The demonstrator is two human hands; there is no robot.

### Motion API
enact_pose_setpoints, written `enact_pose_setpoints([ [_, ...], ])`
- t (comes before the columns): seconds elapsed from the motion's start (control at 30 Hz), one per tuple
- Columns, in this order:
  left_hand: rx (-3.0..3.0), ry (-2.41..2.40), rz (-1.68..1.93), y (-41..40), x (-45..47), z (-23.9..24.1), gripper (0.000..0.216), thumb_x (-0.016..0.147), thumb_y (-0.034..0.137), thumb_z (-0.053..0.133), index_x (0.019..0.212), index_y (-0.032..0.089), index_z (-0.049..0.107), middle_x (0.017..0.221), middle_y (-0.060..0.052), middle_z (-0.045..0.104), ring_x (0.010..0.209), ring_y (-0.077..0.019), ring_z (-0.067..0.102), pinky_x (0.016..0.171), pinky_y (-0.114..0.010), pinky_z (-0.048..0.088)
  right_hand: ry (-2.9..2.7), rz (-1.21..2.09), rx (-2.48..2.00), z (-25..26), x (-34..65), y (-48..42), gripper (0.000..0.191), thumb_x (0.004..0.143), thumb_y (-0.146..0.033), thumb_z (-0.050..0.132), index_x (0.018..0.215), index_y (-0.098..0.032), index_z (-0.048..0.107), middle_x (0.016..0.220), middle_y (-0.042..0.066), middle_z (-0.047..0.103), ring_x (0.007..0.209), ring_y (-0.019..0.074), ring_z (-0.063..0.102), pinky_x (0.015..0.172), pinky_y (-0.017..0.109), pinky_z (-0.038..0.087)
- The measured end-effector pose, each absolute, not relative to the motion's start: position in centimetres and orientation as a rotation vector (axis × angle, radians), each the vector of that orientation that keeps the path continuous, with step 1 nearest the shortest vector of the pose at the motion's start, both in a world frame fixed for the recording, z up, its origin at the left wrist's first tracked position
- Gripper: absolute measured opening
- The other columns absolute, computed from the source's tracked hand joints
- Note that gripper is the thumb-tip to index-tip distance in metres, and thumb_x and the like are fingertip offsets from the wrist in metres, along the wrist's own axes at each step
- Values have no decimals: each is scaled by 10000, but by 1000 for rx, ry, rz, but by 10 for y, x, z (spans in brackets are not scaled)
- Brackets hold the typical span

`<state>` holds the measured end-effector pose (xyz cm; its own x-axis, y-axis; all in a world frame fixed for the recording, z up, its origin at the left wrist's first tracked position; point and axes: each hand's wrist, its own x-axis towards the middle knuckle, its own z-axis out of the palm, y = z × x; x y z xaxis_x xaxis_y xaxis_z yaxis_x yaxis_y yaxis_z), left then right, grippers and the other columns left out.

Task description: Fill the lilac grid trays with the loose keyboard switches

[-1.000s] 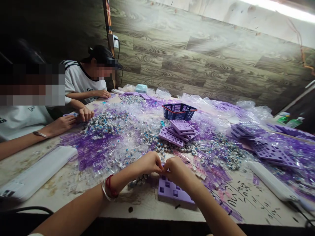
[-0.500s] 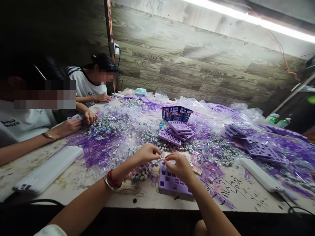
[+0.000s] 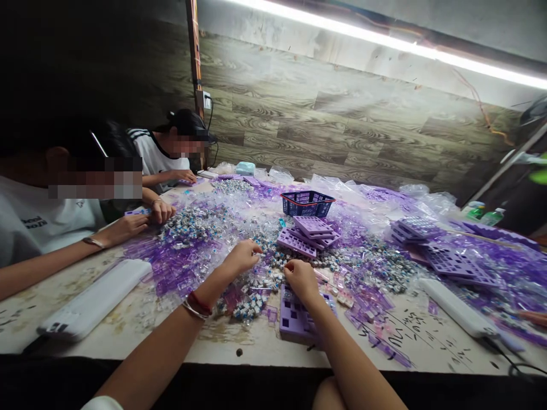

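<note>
My left hand [image 3: 243,257] is over the spread of small white-and-blue pieces [image 3: 250,306], its thumb and fingers drawn together. Anything between those fingertips is too small to make out. Above the far edge of a purple tray with square holes [image 3: 294,319], my right hand [image 3: 302,280] is curled in a pinch. What it may hold is hidden by the fingers. The tray lies flat near the table's front edge, partly covered by my right hand and forearm. Clear purple plastic pieces [image 3: 374,319] lie just right of it.
A stack of purple trays [image 3: 314,228] stands ahead, below a dark blue basket [image 3: 307,205]. More trays [image 3: 459,265] lie at the right. White oblong devices with cables [image 3: 96,299] rest at both sides. Two people [image 3: 166,154] work at the left.
My left hand has moved left and up, away from the tray and over the pieces. My right hand stays by the tray, now more curled. The camera view has shifted slightly.
</note>
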<state>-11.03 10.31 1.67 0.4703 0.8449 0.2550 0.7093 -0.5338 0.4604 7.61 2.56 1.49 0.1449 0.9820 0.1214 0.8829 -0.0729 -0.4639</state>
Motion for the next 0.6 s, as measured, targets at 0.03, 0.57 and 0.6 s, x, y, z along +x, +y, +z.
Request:
enact_pose_setpoints([
  [0.03, 2439, 1307, 653, 102, -109, 15, 280, 700, 109, 536, 902, 143, 729, 912, -60, 669, 828, -183, 604, 805, -254, 459, -1780, 321, -1988, 14, 77, 26, 208, 817, -140, 531, 884, -134, 728, 918, 105, 727, 847, 174, 664, 725, 216, 417],
  [0.57, 2570, 1356, 619, 101, -100, 21, 183, 761, 77, 402, 767, 155, 567, 821, -66, 594, 800, -196, 538, 782, -265, 397, -1630, 360, -1812, 21, 81, 35, 211, 733, -94, 666, 920, -161, 738, 925, 41, 741, 842, 149, 678, 733, 177, 475],
  [0.6, 2581, 1345, 627, 105, -99, 19, 186, 759, 76, 393, 767, 160, 559, 816, -64, 593, 807, -201, 528, 780, -267, 390, -1604, 347, -1810, 23, 83, 36, 205, 748, -115, 666, 927, -183, 739, 924, 23, 742, 846, 144, 679, 738, 175, 479],
])
